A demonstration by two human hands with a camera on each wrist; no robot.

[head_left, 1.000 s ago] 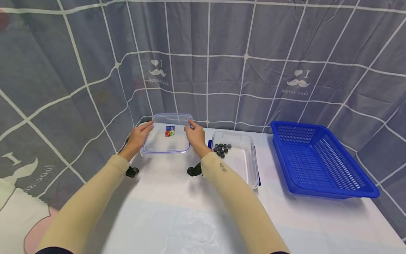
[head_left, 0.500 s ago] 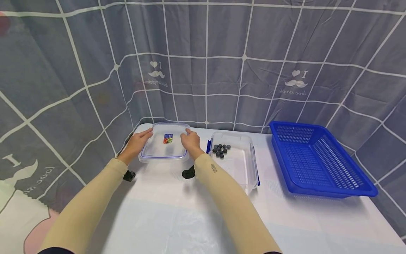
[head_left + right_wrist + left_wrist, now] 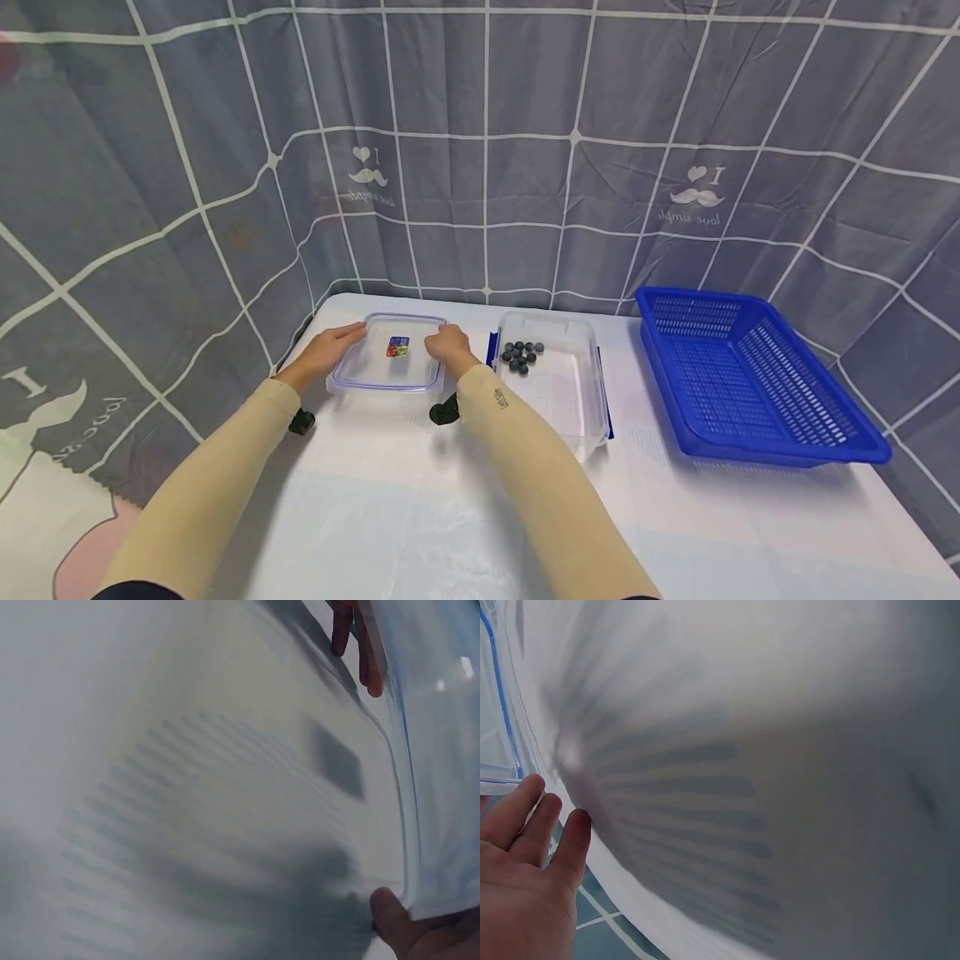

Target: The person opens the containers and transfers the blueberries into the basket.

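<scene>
A clear plastic lid with a blue seal and a colourful sticker lies between my two hands at the table's far left. My left hand holds its left edge; in the left wrist view several fingers reach out straight by the lid's corner. My right hand grips the right edge, thumb at the rim in the right wrist view. Whether the lid touches the table cannot be told. Just right of that hand stands a clear container with blue side clips. Several dark round blueberries sit inside its far left part.
A blue plastic basket with slotted sides stands at the right of the white table. A grey checked curtain hangs behind and along the left side. My right forearm passes before the container's near left corner.
Both hands have lowered the lid and brought it nearer to me. It lies flatter than before. The container, blueberries and basket have stayed in place.
</scene>
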